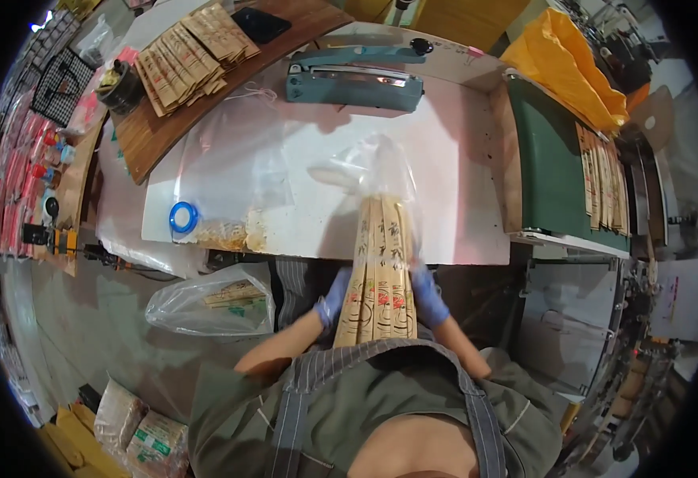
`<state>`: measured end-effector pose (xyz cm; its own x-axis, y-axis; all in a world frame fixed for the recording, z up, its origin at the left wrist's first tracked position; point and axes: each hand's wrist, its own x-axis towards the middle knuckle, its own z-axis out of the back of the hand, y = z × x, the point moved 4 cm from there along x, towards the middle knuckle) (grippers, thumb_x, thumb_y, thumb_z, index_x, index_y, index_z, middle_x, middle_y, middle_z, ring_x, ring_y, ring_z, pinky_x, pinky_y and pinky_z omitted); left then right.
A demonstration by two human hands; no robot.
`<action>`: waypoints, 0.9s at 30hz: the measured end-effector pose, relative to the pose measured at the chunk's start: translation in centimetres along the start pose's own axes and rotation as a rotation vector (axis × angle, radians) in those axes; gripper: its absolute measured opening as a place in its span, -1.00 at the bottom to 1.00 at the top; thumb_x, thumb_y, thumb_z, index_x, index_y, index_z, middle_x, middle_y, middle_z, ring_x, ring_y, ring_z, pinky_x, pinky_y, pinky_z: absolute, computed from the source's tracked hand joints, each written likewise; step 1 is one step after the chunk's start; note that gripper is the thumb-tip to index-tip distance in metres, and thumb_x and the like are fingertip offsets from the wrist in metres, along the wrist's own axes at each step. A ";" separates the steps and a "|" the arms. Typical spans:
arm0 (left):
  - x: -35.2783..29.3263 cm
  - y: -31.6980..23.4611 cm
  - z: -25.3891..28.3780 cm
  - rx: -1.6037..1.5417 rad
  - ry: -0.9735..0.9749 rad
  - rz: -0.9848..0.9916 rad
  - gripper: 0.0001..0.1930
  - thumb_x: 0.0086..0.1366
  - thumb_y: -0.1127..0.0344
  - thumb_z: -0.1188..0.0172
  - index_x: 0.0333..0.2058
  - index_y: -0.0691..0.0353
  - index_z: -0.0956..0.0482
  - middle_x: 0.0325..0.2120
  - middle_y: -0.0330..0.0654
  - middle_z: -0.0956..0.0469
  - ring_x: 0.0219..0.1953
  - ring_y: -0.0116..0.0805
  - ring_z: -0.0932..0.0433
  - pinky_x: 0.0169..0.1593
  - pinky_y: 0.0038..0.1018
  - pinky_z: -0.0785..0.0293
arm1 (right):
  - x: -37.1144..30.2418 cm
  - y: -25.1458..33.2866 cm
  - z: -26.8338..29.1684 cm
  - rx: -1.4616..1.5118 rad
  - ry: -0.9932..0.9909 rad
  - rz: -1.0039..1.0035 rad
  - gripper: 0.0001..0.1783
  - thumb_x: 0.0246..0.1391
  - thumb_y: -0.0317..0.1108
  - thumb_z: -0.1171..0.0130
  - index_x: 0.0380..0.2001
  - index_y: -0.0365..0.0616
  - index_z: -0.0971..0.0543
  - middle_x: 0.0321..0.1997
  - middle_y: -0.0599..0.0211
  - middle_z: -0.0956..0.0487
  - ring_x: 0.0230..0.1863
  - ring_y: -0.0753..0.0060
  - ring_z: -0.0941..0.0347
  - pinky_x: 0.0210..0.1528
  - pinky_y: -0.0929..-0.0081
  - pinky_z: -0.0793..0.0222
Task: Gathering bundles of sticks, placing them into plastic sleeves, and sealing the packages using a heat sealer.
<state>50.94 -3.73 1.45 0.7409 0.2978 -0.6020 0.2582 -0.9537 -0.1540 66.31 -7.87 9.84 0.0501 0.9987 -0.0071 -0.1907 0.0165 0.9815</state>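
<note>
A bundle of long, slim brown paper packets (pixel 377 279) with dark and red print stands against my body, its far end inside a clear plastic bag (pixel 377 163). My left hand (pixel 333 299), in a blue glove, presses on the bundle's left side. On its right side is my right hand (pixel 428 295), gloved too. Both hands are closed about the bundle, with some fingers hidden behind it. The bag's loose end reaches over the white worktable (pixel 460 191).
A teal bag sealer (pixel 357 84) stands at the table's back. Blue tape roll (pixel 182 217) lies front left. More packets (pixel 189 60) and a phone (pixel 261 25) rest on a wooden board. At right, a green surface (pixel 552 159) bears packets; an open plastic bag (pixel 174 307) sits below left.
</note>
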 end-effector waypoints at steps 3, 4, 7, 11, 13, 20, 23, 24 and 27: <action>-3.8 0.7 0.9 0.505 -0.109 -0.168 -0.73 0.22 0.27 0.06 -0.24 0.33 -0.50 -0.40 -0.08 -0.55 -0.43 -0.28 -0.52 -0.29 -0.40 -0.44 | -3.9 0.5 -2.0 0.737 -0.309 -0.574 -0.44 0.20 -0.08 0.27 0.15 -0.23 -0.13 0.09 0.25 -0.27 0.08 0.52 -0.17 0.10 0.53 -0.12; -5.3 -2.2 -3.2 1.441 -0.135 -0.272 -0.74 0.17 0.29 0.02 -0.23 0.31 -0.49 -0.49 -0.08 -0.51 -0.47 -0.22 -0.49 -0.35 -0.35 -0.41 | -3.1 4.3 -1.1 0.810 -0.251 -0.678 -0.46 0.22 -0.10 0.28 0.16 -0.18 -0.12 0.08 0.27 -0.28 0.04 0.53 -0.20 0.07 0.55 -0.17; -10.1 -9.7 -15.1 2.132 -0.001 -1.024 -0.69 -0.01 0.33 -0.12 -0.23 0.27 -0.44 -0.61 -0.05 -0.40 -0.56 -0.08 -0.42 -0.47 -0.23 -0.34 | 1.2 6.4 2.9 0.686 -0.148 -0.477 -0.54 0.22 -0.10 0.24 0.09 -0.11 -0.23 0.01 0.24 -0.35 -0.06 0.53 -0.31 -0.12 0.52 -0.33; -6.2 -19.3 -17.0 0.870 0.326 -0.751 -0.75 -0.05 0.40 -0.15 -0.32 0.29 -0.44 -0.43 0.00 -0.44 -0.50 0.00 -0.43 -0.43 -0.34 -0.40 | 10.4 14.9 7.2 -1.134 0.008 0.363 -0.62 0.00 -0.32 0.02 -0.07 -0.15 -0.38 -0.08 0.13 -0.42 -0.19 0.17 -0.39 -0.16 0.34 -0.37; -5.5 -23.8 -19.1 1.958 -0.171 -1.119 -0.84 0.04 0.46 -0.09 -0.34 0.27 -0.44 -0.36 -0.01 -0.46 -0.54 -0.07 -0.47 -0.47 -0.42 -0.42 | 13.1 10.8 7.9 -1.397 0.324 0.370 -0.61 -0.17 -0.40 -0.03 -0.16 -0.10 -0.41 -0.22 0.09 -0.45 -0.39 0.04 -0.35 -0.31 0.33 -0.35; -13.1 -27.5 -27.7 1.252 -0.320 -1.523 -0.85 0.13 0.53 0.04 -0.58 0.25 -0.46 -0.65 -0.23 -0.48 -0.68 -0.54 -0.45 -0.64 -0.63 -0.40 | 14.4 28.2 12.8 -0.854 -0.288 0.725 -0.94 -0.20 -0.56 -0.07 -0.53 -0.27 -0.44 -0.52 0.16 -0.43 -0.47 0.15 -0.40 -0.40 0.45 -0.35; -10.4 -29.8 -24.5 1.400 -0.265 -1.099 -0.87 0.14 0.55 0.04 -0.55 0.32 -0.45 -0.66 -0.24 -0.47 -0.67 -0.51 -0.47 -0.63 -0.64 -0.43 | 16.0 24.9 11.5 -1.168 0.002 0.660 -0.93 -0.20 -0.58 -0.06 -0.52 -0.26 -0.45 -0.48 0.15 -0.43 -0.41 0.23 -0.44 -0.36 0.47 -0.36; -10.6 -28.8 -25.0 1.235 -0.219 -1.152 -0.86 0.16 0.53 0.03 -0.56 0.37 -0.43 -0.68 -0.24 -0.47 -0.66 -0.47 -0.50 -0.62 -0.62 -0.46 | 16.0 25.3 12.1 -1.055 -0.071 0.423 -0.75 -0.22 -0.51 -0.11 -0.34 -0.21 -0.47 -0.32 0.12 -0.45 -0.24 0.24 -0.45 -0.24 0.44 -0.36; -9.7 -24.5 -27.7 1.035 0.077 -1.084 -0.85 0.18 0.52 0.04 -0.55 0.37 -0.45 -0.65 -0.20 -0.48 -0.63 -0.43 -0.52 -0.60 -0.59 -0.50 | 12.8 28.3 7.1 -0.883 -0.458 0.834 -0.49 -0.28 -0.44 -0.16 -0.11 -0.15 -0.41 -0.16 0.13 -0.42 -0.13 0.15 -0.38 -0.08 0.37 -0.27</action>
<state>54.61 17.87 32.77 0.5211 0.8297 0.2001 0.1717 0.1277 -0.9768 68.57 5.08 38.86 -0.1013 0.6188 0.7790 -0.8956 -0.3977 0.1994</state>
